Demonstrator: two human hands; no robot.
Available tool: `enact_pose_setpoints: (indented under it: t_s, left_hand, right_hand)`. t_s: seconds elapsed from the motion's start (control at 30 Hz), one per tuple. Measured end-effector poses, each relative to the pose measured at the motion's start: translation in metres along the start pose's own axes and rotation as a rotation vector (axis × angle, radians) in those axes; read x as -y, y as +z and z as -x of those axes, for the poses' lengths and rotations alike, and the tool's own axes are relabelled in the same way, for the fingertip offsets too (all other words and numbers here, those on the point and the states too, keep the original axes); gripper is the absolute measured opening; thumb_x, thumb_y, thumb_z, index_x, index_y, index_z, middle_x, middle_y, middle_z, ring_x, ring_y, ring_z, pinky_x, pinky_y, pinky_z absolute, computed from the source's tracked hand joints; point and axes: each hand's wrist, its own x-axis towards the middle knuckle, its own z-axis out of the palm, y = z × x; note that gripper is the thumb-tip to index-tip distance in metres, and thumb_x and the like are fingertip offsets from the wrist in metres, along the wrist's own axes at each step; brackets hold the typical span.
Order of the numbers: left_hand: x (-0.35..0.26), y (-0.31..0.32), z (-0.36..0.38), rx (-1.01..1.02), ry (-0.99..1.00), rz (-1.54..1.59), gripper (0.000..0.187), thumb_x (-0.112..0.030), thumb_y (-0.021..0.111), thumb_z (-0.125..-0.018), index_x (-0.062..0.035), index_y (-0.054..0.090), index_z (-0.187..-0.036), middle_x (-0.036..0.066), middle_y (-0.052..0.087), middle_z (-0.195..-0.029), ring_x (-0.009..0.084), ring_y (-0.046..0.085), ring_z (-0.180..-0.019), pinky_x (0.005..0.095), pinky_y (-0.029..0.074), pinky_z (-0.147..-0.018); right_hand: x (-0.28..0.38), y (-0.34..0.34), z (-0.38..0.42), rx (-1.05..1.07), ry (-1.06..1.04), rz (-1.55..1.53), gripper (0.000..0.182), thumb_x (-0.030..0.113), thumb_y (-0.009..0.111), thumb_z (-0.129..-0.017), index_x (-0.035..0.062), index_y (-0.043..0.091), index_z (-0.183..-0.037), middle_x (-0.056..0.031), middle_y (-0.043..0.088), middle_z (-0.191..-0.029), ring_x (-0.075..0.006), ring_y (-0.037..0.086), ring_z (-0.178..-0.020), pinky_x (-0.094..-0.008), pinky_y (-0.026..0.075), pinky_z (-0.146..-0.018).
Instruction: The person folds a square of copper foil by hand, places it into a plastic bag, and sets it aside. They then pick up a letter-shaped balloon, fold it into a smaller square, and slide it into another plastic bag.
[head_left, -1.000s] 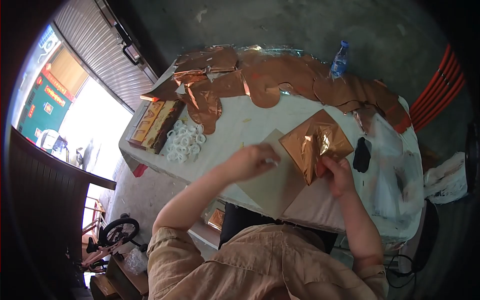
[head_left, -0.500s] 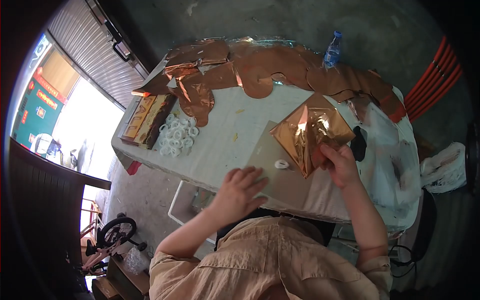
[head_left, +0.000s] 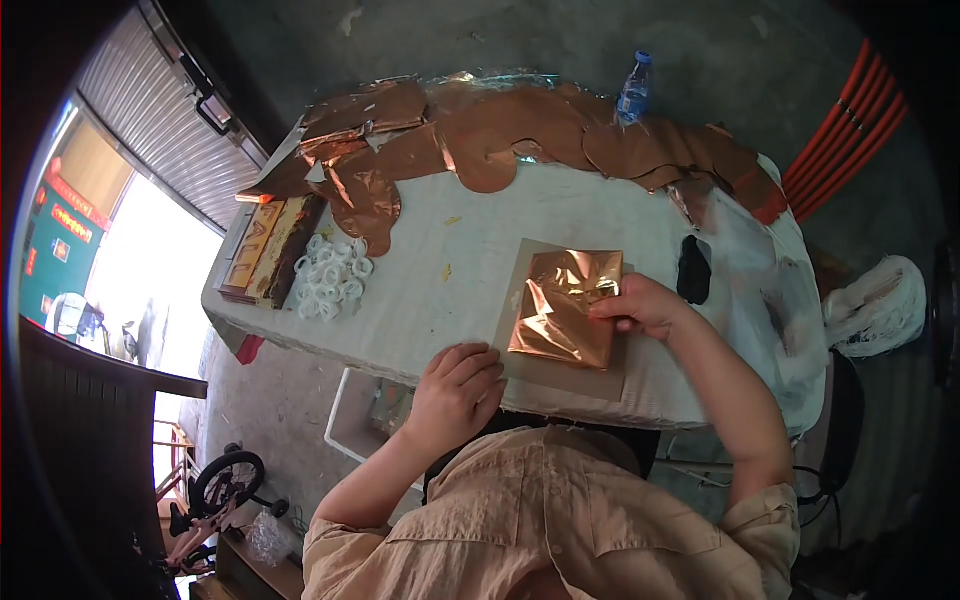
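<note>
A folded square of shiny copper foil (head_left: pixel 567 315) lies over a flat grey-brown board (head_left: pixel 520 375), roughly in line with it. My right hand (head_left: pixel 645 308) pinches the foil at its right edge, thumb on top. At the table's near edge, my left hand (head_left: pixel 460 392) rests just left of the board, holding nothing, its fingers lying side by side and slightly bent. The white ring seen earlier on the board is out of sight. A pile of white rings (head_left: pixel 332 277) sits farther left on the table.
Brown copper foil pieces (head_left: pixel 490 130) spread along the far side of the white-covered table (head_left: pixel 430 310). A blue-capped bottle (head_left: pixel 633 92) stands behind them. A yellow-brown box (head_left: pixel 270 250) is at left; a black item (head_left: pixel 694 270) and clear plastic (head_left: pixel 760 310) are at right.
My right hand has brought the copper foil left and down onto the board, turning it square and covering the white ring's spot. My left hand has drawn back slightly, its fingers closer together.
</note>
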Motion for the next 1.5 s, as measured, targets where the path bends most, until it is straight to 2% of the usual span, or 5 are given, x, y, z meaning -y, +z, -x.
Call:
enact_pose_setpoints:
  t_s: [0.63, 0.8, 0.93, 0.97, 1.5]
  left_hand:
    - [0.019, 0.05, -0.072, 0.236, 0.12, 0.058, 0.048, -0.034, 0.065, -0.083, -0.0079, 0.056, -0.123, 0.013, 0.048, -0.134, 0.0301, 0.041, -0.127, 0.0445, 0.03, -0.108]
    - [0.015, 0.047, -0.075, 0.23, 0.125, 0.045, 0.049, -0.03, 0.068, -0.08, -0.0083, 0.057, -0.122, 0.013, 0.049, -0.133, 0.031, 0.044, -0.124, 0.0435, 0.031, -0.107]
    - [0.016, 0.048, -0.077, 0.253, 0.12, 0.036, 0.048, -0.029, 0.069, -0.079, -0.0089, 0.058, -0.121, 0.014, 0.049, -0.132, 0.0312, 0.044, -0.123, 0.0435, 0.031, -0.106]
    - [0.016, 0.049, -0.078, 0.256, 0.12, 0.038, 0.048, -0.029, 0.069, -0.079, -0.0089, 0.058, -0.121, 0.014, 0.049, -0.132, 0.0312, 0.044, -0.123, 0.0435, 0.031, -0.106]
    - [0.034, 0.039, -0.103, 0.468, -0.082, 0.024, 0.083, -0.045, 0.072, -0.074, -0.0079, 0.038, -0.141, 0.013, 0.032, -0.149, 0.0286, 0.021, -0.142, 0.051, 0.017, -0.113]
  right_hand:
    - [0.0, 0.007, 0.012, -0.142, -0.043, 0.28, 0.036, 0.01, 0.067, -0.079, 0.0028, 0.05, -0.11, -0.0028, 0.061, -0.07, -0.0074, 0.051, -0.044, -0.0212, 0.037, -0.038]
    - [-0.01, 0.008, 0.02, -0.755, -0.367, 1.16, 0.056, 0.025, 0.07, -0.078, 0.0028, 0.041, -0.121, -0.0073, 0.063, -0.071, -0.0284, 0.063, -0.06, -0.0385, 0.051, -0.056]
    - [-0.009, 0.027, 0.027, -0.632, -0.825, 1.42, 0.065, 0.032, 0.07, -0.078, 0.0049, 0.041, -0.129, -0.0189, 0.052, -0.126, -0.0376, 0.049, -0.118, -0.0473, 0.04, -0.097]
    - [-0.015, 0.03, 0.023, -0.489, -0.643, 1.455, 0.079, 0.041, 0.071, -0.076, 0.0034, 0.036, -0.137, -0.02, 0.028, -0.147, -0.0366, 0.024, -0.138, -0.0461, 0.021, -0.113]
    - [-0.036, 0.025, 0.015, -0.369, -0.408, 1.433, 0.117, 0.067, 0.067, -0.067, -0.0015, 0.015, -0.147, -0.0207, 0.009, -0.154, -0.0301, 0.002, -0.145, -0.0454, 0.003, -0.117]
